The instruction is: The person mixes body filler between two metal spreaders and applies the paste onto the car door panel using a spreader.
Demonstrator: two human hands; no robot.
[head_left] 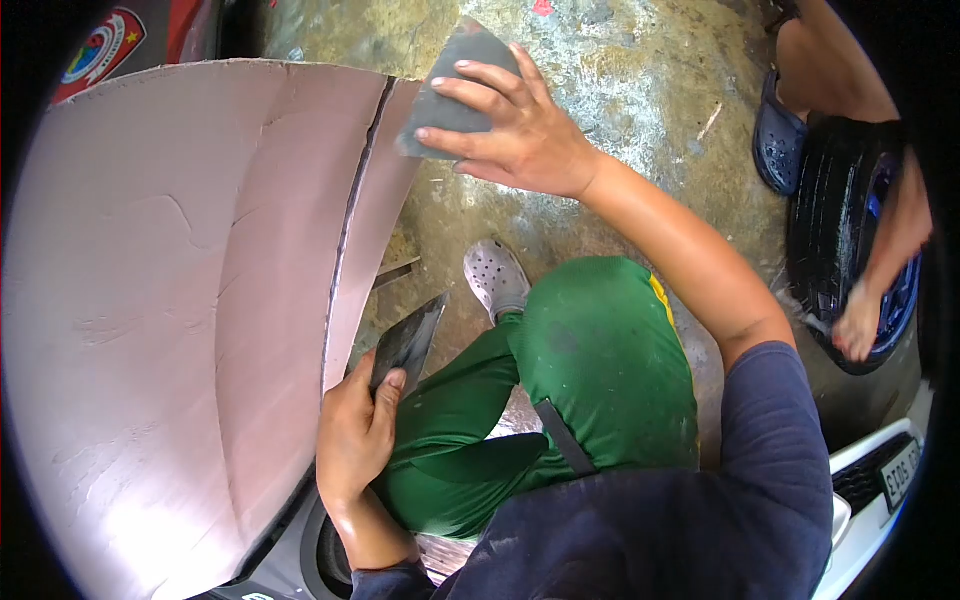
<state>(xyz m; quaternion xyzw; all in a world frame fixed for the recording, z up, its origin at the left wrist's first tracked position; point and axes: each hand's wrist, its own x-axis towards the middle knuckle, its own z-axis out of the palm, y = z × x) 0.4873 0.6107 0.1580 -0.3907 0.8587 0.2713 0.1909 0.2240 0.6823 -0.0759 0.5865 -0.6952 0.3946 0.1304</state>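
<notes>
A large curved car body panel (160, 250) in dull pink lies along my left side, with a dark groove (350, 210) near its right edge. My right hand (510, 130) spreads its fingers over a grey sheet that looks like sandpaper (465, 65), holding it at the panel's upper right edge. Whether the sheet presses on the panel cannot be made out. Lower down, my left hand (360, 430) grips a thin, dark, flat rectangular piece (410, 340) between thumb and fingers, beside the panel's right edge.
Bent legs in green trousers (610, 350) fill the middle. At right, another person's hand (858, 322) works at a black tire (835, 220), near a blue clog (775, 140). A white car part with a number plate (900, 470) stands lower right. The concrete floor (640, 90) is stained.
</notes>
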